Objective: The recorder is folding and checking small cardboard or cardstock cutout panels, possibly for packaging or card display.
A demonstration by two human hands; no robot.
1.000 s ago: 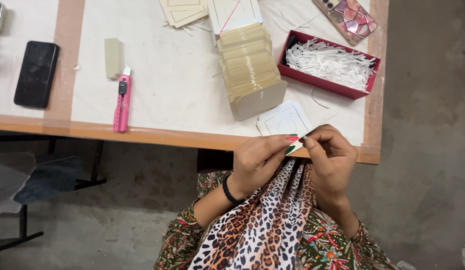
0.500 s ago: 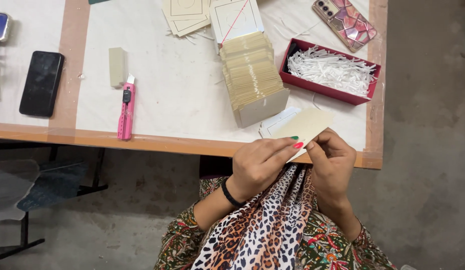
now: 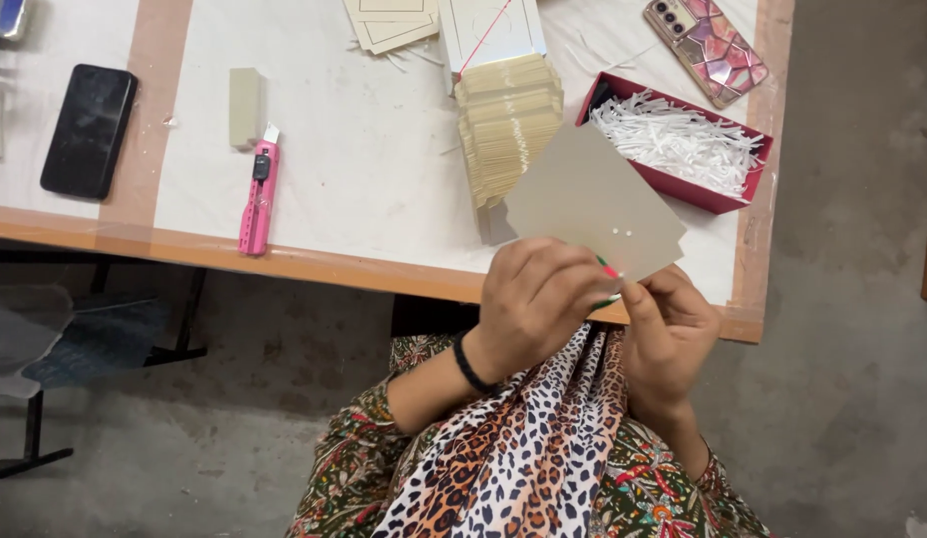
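from the head view, the left hand (image 3: pixel 538 299) and the right hand (image 3: pixel 668 329) meet just below the table edge (image 3: pixel 314 267), both with fingers curled in and pinching the lower corner of a beige card (image 3: pixel 588 204) that tilts up over the tabletop. behind the card stands a stack of similar cards (image 3: pixel 508 130), with a red box of white strips (image 3: pixel 683 144) just beside it. further left lie a pink utility knife (image 3: pixel 257 197) and a black phone (image 3: pixel 88 130).
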